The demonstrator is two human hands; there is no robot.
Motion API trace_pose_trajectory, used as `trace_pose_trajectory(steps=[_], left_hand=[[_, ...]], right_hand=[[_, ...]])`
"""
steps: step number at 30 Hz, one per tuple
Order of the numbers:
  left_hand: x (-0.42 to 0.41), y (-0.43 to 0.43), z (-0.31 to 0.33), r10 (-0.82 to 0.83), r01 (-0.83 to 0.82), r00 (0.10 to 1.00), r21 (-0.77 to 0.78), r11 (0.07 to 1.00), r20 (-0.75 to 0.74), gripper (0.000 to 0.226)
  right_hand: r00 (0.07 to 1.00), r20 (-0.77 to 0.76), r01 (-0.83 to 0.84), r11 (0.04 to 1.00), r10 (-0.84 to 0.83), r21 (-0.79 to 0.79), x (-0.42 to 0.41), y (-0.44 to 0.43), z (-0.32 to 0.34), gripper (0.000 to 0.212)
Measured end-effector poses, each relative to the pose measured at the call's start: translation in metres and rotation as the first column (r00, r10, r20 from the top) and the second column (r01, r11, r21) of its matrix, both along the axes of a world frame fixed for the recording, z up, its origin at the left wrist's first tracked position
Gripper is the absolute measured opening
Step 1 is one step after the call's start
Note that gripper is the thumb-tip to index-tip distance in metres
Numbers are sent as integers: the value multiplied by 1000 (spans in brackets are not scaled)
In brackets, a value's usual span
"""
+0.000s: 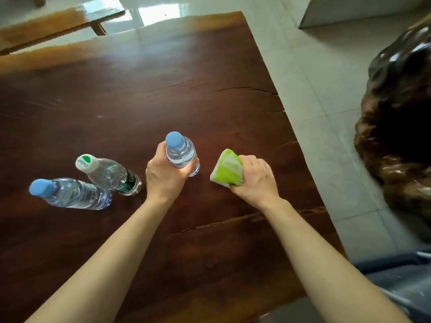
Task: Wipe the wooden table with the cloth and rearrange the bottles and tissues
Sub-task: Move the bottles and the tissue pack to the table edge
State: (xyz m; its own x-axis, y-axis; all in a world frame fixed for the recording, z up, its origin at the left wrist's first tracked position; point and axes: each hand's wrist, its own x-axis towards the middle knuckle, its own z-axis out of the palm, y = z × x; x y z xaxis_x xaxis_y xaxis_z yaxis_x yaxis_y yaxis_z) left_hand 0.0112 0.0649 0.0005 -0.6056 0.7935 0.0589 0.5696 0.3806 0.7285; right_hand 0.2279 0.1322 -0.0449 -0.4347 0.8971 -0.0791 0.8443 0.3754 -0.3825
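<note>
My left hand grips a clear water bottle with a blue cap, upright on the dark wooden table. Just to its right, my right hand holds a green and white tissue pack that rests on the table. Left of my hands stand two more bottles: one with a white and green cap and one with a blue cap. No cloth is in view.
The table's right edge runs diagonally close to my right hand, with tiled floor beyond. A dark carved wooden piece stands on the floor at the right. A wooden bench lies past the table's far edge.
</note>
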Motion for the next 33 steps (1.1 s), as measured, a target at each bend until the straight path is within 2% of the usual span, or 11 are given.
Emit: trace_pose_trajectory(steps=[4, 8, 15, 19, 24, 33], left_hand=[[42, 17, 5, -138, 138, 989, 0, 990, 52, 57], [96, 29, 7, -290, 291, 952, 5, 957, 98, 61], [191, 42, 1, -517, 522, 841, 7, 853, 159, 63], [229, 44, -8, -613, 624, 773, -19, 781, 164, 62], [255, 45, -19, -642, 659, 747, -64, 750, 173, 57], [265, 47, -33, -642, 666, 742, -102, 739, 194, 60]], right_hand=[[969, -4, 247, 969, -247, -1, 56, -32, 8, 70], [884, 25, 467, 884, -467, -12, 113, -69, 13, 76], [712, 90, 700, 714, -696, -6, 188, -118, 13, 75], [665, 150, 743, 668, -731, -41, 208, -132, 4, 76], [646, 186, 760, 648, -741, -57, 217, -143, -11, 81], [691, 179, 722, 681, -701, -121, 216, -140, -30, 84]])
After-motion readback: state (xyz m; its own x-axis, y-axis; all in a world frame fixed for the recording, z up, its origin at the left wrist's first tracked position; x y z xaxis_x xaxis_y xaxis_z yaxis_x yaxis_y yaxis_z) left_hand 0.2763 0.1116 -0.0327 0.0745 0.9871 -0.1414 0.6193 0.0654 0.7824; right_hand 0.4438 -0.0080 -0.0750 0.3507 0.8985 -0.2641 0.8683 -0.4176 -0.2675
